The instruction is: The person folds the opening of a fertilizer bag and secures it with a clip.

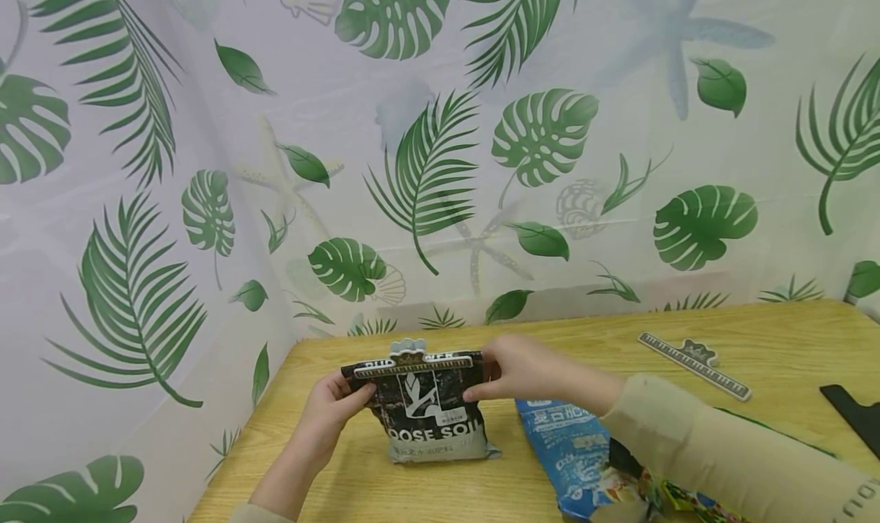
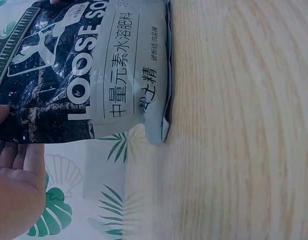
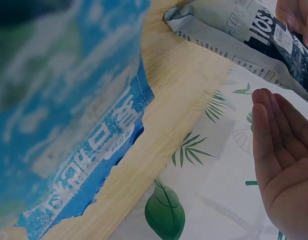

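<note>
A black and grey soil fertilizer bag [image 1: 440,424], lettered "LOOSE SOIL", stands upright on the table. Across its folded top sits a long sealing clip [image 1: 412,366] with a ruler-like bar and a grey handle. My left hand [image 1: 323,408] pinches the bag's upper left corner, thumb in front and fingers behind. At the opposite upper corner, my right hand [image 1: 512,366] pinches the bag the same way. The left wrist view shows the printed front of the bag [image 2: 129,60] close up, with the left hand [image 2: 16,190] partly cut off by the frame.
A blue printed bag [image 1: 560,447] with a torn edge lies under my right forearm, beside a colourful packet [image 1: 708,505]. Farther right rests a second clip [image 1: 694,363]. A flat black object [image 1: 852,420] is at the right edge. A leaf-patterned sheet [image 1: 440,301] backs the table.
</note>
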Available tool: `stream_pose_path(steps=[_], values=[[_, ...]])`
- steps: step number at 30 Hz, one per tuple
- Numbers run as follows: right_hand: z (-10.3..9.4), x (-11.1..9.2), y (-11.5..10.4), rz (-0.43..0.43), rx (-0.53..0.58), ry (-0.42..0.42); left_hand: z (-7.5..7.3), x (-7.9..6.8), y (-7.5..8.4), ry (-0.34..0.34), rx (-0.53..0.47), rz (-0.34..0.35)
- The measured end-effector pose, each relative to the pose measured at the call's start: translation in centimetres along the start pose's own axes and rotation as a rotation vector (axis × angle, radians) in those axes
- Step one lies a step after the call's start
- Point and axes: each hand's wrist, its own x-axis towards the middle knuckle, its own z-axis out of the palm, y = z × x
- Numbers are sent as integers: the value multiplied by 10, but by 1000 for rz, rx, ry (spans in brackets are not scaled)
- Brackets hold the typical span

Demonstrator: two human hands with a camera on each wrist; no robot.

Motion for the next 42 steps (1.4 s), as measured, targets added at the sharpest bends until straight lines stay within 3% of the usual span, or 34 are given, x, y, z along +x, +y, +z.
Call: stream_pose_path(steps=[19,27,35,42], values=[[8,3,0,6,-6,23,10,-6,1,84,85,6],[8,3,-1,8,-6,22,13,-8,-4,69,147,-55],[7,3,-2,-4,-29,17,20,-9,-14,-24,207,-79],[8,1,-5,5,-13,20,21,-7,-24,-13,226,-87]])
